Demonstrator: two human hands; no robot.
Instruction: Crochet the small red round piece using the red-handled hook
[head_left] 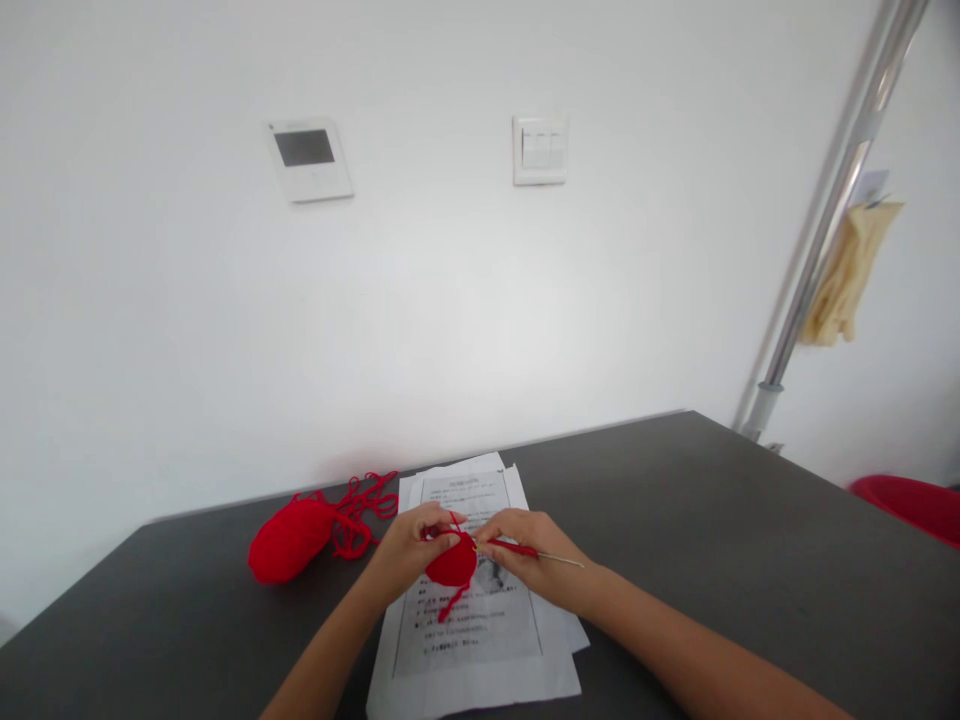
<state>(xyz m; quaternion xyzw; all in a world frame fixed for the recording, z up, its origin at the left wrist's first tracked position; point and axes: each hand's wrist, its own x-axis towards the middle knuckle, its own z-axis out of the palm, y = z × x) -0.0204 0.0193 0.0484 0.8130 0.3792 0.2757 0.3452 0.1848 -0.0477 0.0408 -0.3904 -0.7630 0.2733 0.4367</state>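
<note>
A small round red crochet piece (452, 566) is pinched in my left hand (414, 545), between thumb and fingers. A short red yarn tail dangles from its lower edge. My right hand (531, 548) grips a crochet hook (517, 547) with a red handle and a thin metal shaft pointing right. The hook's tip meets the right edge of the piece, too small to make out the stitch. Both hands are over printed sheets of paper (487, 670). To the left lies a red yarn ball (291, 540), with loose strands (364, 515) tangled beside it.
The dark grey table (675, 520) stands against a white wall. A wall panel (311, 160) and a light switch (540, 150) are mounted above. At right are a metal pole (817, 250), hanging yellowish gloves (851, 275) and a red rounded object (911, 505).
</note>
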